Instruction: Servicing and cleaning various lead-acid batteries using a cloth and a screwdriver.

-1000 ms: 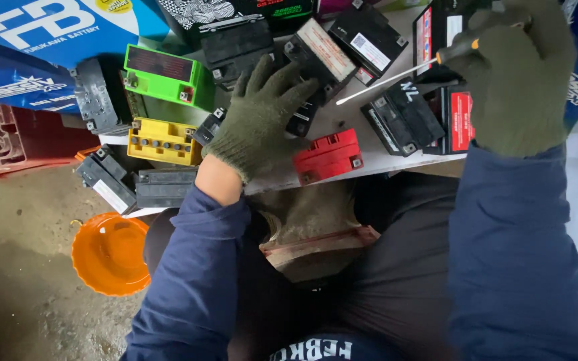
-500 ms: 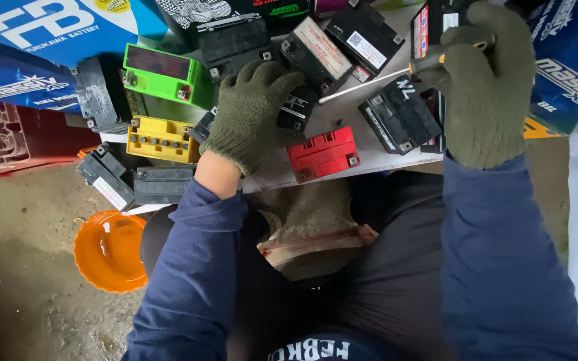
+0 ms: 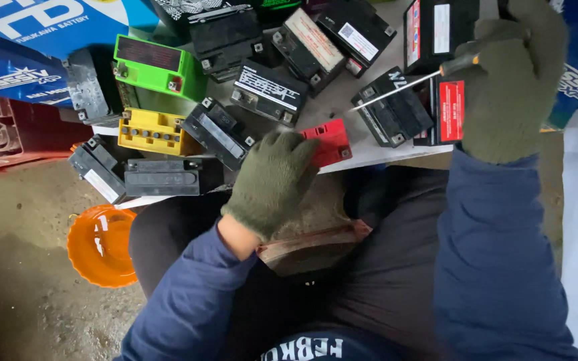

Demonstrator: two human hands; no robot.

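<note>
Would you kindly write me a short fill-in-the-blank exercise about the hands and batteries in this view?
1. The right hand grips a ____ with a thin metal shaft.
2. The left hand rests beside the small ____ battery.
3. Both hands wear olive-green ____.
4. On the ground lies an ____ plastic bowl.

Missing words: screwdriver; red; gloves; orange

The gloved left hand rests at the tabletop edge, fingers touching a red battery. The gloved right hand grips a screwdriver, its tip over a black battery. Yellow and green batteries lie left, an orange bowl on the floor.
</note>
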